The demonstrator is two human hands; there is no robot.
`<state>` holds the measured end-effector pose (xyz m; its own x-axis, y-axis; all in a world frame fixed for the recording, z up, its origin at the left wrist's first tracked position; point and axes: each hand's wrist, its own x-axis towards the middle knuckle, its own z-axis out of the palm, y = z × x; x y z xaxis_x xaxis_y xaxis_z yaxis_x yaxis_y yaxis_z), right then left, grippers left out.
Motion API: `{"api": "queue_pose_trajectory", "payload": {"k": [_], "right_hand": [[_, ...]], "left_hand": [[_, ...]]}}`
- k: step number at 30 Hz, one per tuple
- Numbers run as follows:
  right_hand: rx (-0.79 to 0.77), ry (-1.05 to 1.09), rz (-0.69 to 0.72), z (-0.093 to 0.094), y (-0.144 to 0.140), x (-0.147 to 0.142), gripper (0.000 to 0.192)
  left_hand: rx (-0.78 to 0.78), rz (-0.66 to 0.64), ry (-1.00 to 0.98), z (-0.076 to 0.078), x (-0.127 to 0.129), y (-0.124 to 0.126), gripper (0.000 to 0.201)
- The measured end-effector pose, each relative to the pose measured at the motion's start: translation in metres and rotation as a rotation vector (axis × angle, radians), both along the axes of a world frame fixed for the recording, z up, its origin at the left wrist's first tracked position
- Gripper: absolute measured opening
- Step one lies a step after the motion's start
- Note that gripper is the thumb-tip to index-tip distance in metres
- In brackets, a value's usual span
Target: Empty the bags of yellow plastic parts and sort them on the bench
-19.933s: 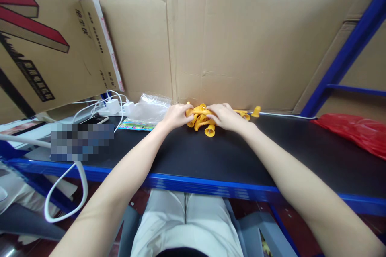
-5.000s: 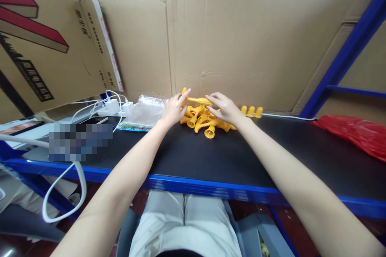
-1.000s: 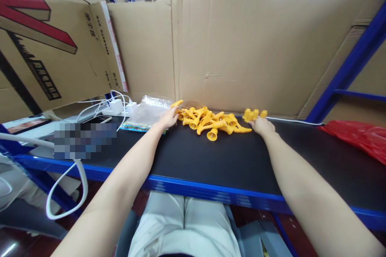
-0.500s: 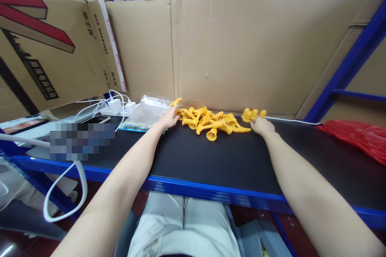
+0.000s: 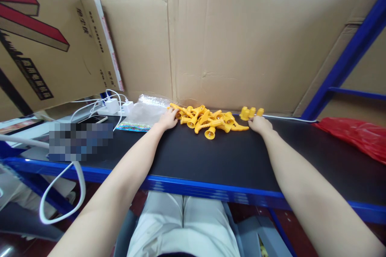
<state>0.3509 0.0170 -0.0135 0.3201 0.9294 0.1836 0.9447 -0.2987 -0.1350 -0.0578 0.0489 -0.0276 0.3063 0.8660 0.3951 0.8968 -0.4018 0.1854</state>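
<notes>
A pile of yellow plastic pieces (image 5: 208,120), bell-shaped with open cups and curved, ridged handles, lies on the black tabletop. At the pile's left end, my left hand (image 5: 169,119) has its fingers bent around a yellow handle-like piece (image 5: 175,107) low among the others. My right hand (image 5: 261,124) rests beyond the pile's right end, fingers curled together. Just behind its fingertips stand several small yellow cup-shaped pieces (image 5: 245,113) in a short row. Whatever lies between the right fingers is hidden.
Left of the pile is a clear plastic bag (image 5: 147,114) with a colourful edge. White chargers (image 5: 112,105), cables and a phone (image 5: 93,119) are farther left. A red plastic bag (image 5: 352,134) lies at right. Cardboard (image 5: 241,48) walls the back; a blue rail (image 5: 211,188) edges the front.
My left hand has lowered the yellow piece from above the pile's left end down to it. The right hand stays by the row of cups. The view has shifted slightly.
</notes>
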Motion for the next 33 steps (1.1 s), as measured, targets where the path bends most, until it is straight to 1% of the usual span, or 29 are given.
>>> {"api": "queue_pose_trajectory", "payload": {"k": [3, 7, 10, 12, 14, 16, 19, 21, 25, 28, 30, 33], "right_hand": [[-0.001, 0.006, -0.017, 0.004, -0.002, -0.003, 0.036], [0.053, 0.006, -0.029, 0.014, 0.002, -0.008, 0.035], [0.08, 0.048, 0.05, 0.017, 0.01, -0.016, 0.034], [0.058, 0.09, 0.142, 0.016, 0.017, -0.024, 0.032], [0.026, 0.116, 0.22, 0.012, 0.022, -0.032, 0.027], [-0.024, 0.11, 0.26, 0.008, 0.024, -0.039, 0.019], [-0.083, 0.085, 0.25, 0.007, 0.022, -0.044, 0.015], [-0.077, 0.061, 0.224, 0.011, 0.019, -0.044, 0.016], [0.012, 0.001, 0.171, 0.027, 0.01, -0.047, 0.02], [0.103, -0.016, 0.143, 0.046, -0.002, -0.058, 0.027], [0.202, 0.015, 0.142, 0.058, -0.01, -0.069, 0.031], [0.42, 0.102, 0.232, 0.073, -0.022, -0.089, 0.031]], "left_hand": [[0.03, -0.005, -0.008, 0.001, 0.0, -0.002, 0.051], [0.0, -0.01, 0.003, 0.005, 0.0, -0.004, 0.057], [-0.055, 0.025, 0.026, 0.008, 0.002, -0.006, 0.063], [-0.082, 0.059, 0.045, 0.009, 0.003, -0.008, 0.064], [-0.101, 0.084, 0.047, 0.01, 0.005, -0.009, 0.063], [-0.108, 0.093, 0.025, 0.011, 0.006, -0.011, 0.061], [-0.063, 0.096, -0.034, 0.016, 0.007, -0.013, 0.054], [0.012, 0.101, -0.089, 0.022, 0.008, -0.016, 0.05], [0.221, 0.064, -0.197, 0.037, 0.014, -0.024, 0.041], [0.355, -0.034, -0.202, 0.048, 0.02, -0.033, 0.034], [0.415, -0.12, -0.196, 0.052, 0.026, -0.039, 0.033], [0.465, -0.232, -0.204, 0.055, 0.036, -0.046, 0.033]]}}
